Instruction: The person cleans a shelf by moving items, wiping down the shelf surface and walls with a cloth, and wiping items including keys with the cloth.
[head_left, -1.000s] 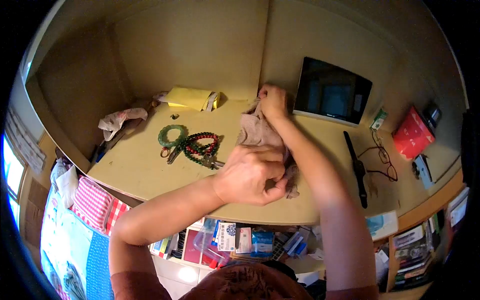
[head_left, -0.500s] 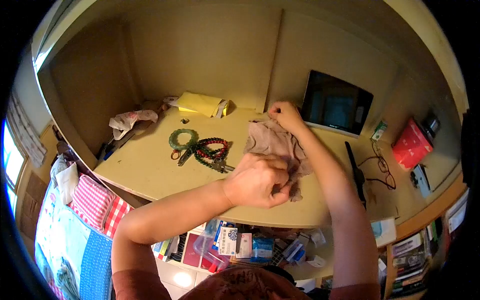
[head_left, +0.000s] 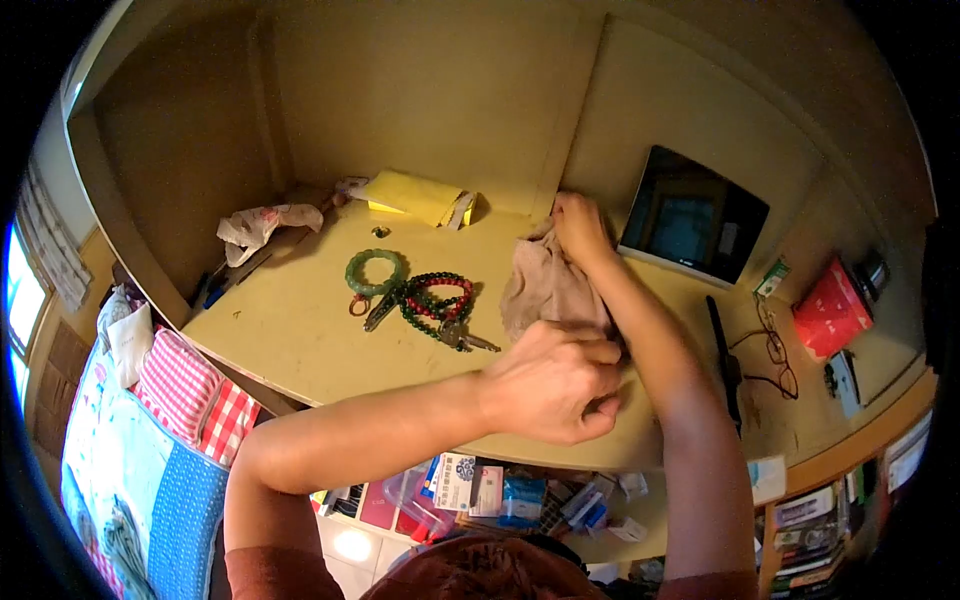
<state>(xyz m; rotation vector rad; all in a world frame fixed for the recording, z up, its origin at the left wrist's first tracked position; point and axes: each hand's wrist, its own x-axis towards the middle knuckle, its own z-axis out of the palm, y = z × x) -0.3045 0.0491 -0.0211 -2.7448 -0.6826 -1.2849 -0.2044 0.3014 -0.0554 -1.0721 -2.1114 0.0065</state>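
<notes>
A crumpled pinkish-brown cloth (head_left: 552, 285) lies on the desk between my two hands. My left hand (head_left: 560, 382) is closed at the cloth's near end, close to the desk's front edge, its fingers curled round that end. At the far end, near the back panel, my right hand (head_left: 582, 226) pinches the cloth's upper corner. To the left of the cloth are a green bangle (head_left: 376, 272), dark green and red beads (head_left: 438, 303) and some keys (head_left: 468, 340).
A yellow packet (head_left: 418, 197) and a crumpled plastic bag (head_left: 262, 228) lie at the back left. A dark-screened tablet (head_left: 692, 216) leans at the back. On the right are a black watch (head_left: 724, 362), glasses (head_left: 776, 350) and a red container (head_left: 832, 308). Below is an open drawer of boxes (head_left: 455, 482).
The view has shifted, so the desk items appear further right. The cloth looked spread flatter half a second ago and is now more bunched between my hands.
</notes>
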